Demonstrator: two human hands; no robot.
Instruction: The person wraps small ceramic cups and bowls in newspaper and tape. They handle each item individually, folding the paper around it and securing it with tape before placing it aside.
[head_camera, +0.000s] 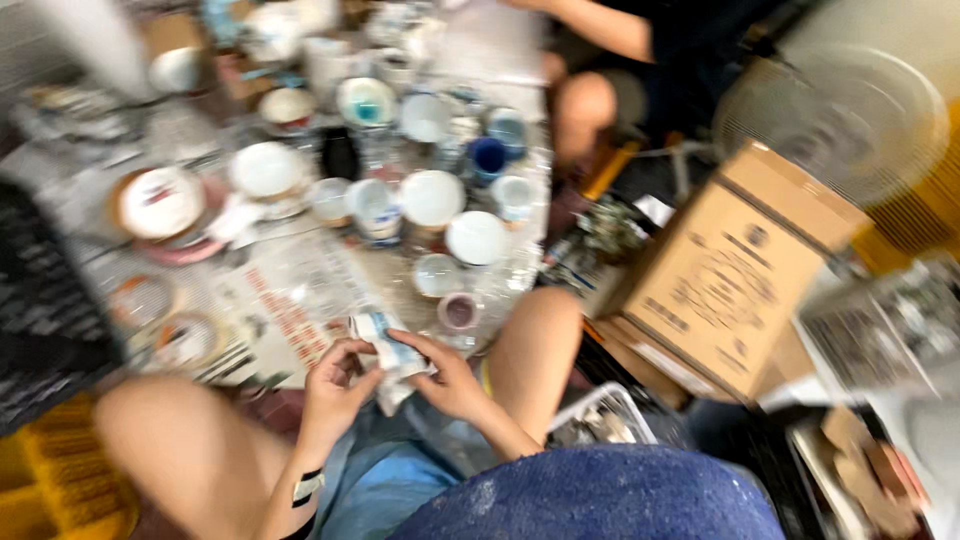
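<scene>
White-and-blue small piece, maybe a wrapped or ceramic item (392, 355), sits between both hands, near centre, just above the lap. Left hand (335, 388) grasps its left side, fingers curled around it. Right hand (448, 380) grips the right side, fingers on top. Frame is blurred, so the exact kind of item is unclear. Beyond the hands: newspaper (295, 300), many white and blue cups and bowls (432, 198). Cardboard box (725, 275) right. Another person's arm (600, 25) far.
</scene>
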